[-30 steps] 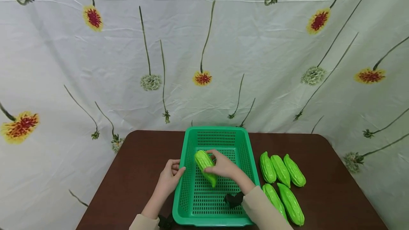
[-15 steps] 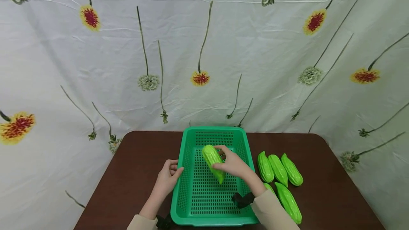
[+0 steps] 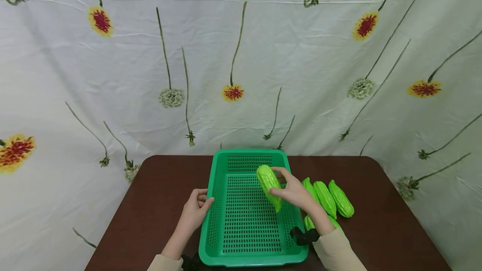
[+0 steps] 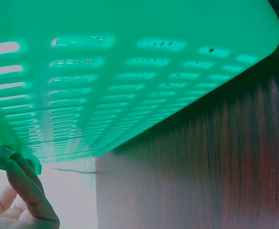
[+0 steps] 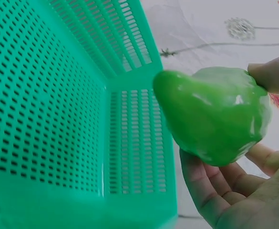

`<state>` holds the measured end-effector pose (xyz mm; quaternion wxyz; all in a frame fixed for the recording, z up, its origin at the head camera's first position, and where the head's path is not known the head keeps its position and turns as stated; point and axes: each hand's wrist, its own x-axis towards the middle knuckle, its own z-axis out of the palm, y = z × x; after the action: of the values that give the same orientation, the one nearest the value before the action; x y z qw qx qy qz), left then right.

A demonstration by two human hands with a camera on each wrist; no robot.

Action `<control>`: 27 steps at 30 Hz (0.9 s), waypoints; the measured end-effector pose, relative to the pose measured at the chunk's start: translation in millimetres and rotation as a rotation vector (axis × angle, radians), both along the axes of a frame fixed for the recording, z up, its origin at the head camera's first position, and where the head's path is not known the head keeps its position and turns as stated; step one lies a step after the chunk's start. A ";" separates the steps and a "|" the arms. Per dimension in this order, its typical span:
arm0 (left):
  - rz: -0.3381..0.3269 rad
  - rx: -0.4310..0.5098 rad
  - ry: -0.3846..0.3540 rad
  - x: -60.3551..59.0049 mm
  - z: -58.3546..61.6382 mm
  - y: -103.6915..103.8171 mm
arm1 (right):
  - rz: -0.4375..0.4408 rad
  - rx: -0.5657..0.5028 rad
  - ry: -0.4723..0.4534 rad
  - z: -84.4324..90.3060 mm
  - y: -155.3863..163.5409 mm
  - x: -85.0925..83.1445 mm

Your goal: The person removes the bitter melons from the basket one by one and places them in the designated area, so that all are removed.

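Note:
My right hand (image 3: 293, 191) grips a light green bitter gourd (image 3: 269, 185), held in the air over the right side of a green slotted basket (image 3: 217, 179). In the right wrist view the gourd (image 5: 215, 114) fills the frame's right, fingers (image 5: 206, 186) curled under it, the basket's wall (image 5: 129, 133) behind. My left hand (image 3: 196, 210) holds the basket's left rim, thumb over the edge. The left wrist view shows the basket's outer wall (image 4: 120, 71) close up and my fingers (image 4: 25, 191) hooked under its rim.
Several more green gourds (image 3: 325, 198) lie on the dark brown table (image 3: 158, 204) to the right of the basket, partly hidden by my right arm. A flower-print white cloth (image 3: 241, 62) hangs behind the table.
My right hand has carried the gourd from the basket's left-middle to its right side and lifted it. My left hand has stayed on the rim.

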<state>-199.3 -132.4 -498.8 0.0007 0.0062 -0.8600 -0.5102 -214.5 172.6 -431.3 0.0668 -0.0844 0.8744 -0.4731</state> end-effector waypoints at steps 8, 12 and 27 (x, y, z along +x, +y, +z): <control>-0.004 -0.009 0.011 -2.4 -1.8 -0.3 | -0.034 -0.040 0.047 11.0 37.1 13.5; -0.005 -0.014 0.007 -2.5 -3.1 0.4 | -0.067 -0.040 0.056 11.3 56.2 20.7; -0.001 -0.008 -0.007 -2.1 -2.6 1.3 | -0.184 0.021 0.031 1.8 108.6 44.2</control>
<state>-201.4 -131.1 -501.4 -0.0027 0.0077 -0.8621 -0.5067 -170.3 281.2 -429.5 0.0106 -0.0105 0.8844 -0.4664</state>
